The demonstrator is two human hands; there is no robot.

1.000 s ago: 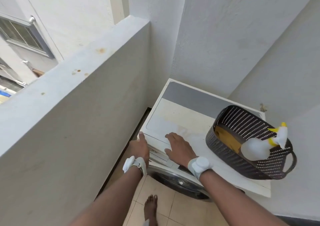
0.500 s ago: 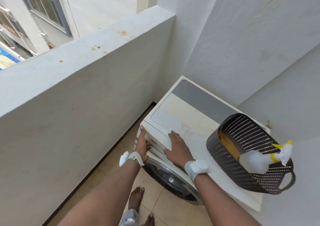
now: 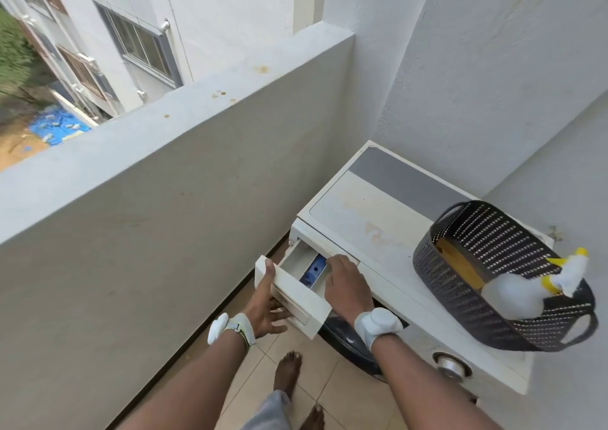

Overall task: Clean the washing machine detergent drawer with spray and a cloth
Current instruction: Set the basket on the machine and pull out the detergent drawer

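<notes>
The white detergent drawer (image 3: pixel 297 293) stands pulled out from the top left corner of the white washing machine (image 3: pixel 388 219). A blue insert (image 3: pixel 314 273) shows inside it. My left hand (image 3: pixel 265 304) grips the drawer's front panel from below, thumb on its top left edge. My right hand (image 3: pixel 345 286) rests over the drawer's right side, fingers curled down into it by the machine's front edge. A white spray bottle (image 3: pixel 523 293) with a yellow nozzle lies in the dark perforated basket (image 3: pixel 467 301) on the machine's top, beside a yellow cloth (image 3: pixel 459 265).
A grey balcony wall (image 3: pixel 148 232) runs close along the left, leaving a narrow strip of tiled floor (image 3: pixel 332 393). My bare feet (image 3: pixel 288 372) stand on the tiles. White walls close in behind and to the right of the machine. A round dial (image 3: pixel 450 365) sits on the machine's front.
The drawer was shut before and now stands pulled out. My left hand has moved under its front panel, and my right hand has slid from the machine's top onto the drawer.
</notes>
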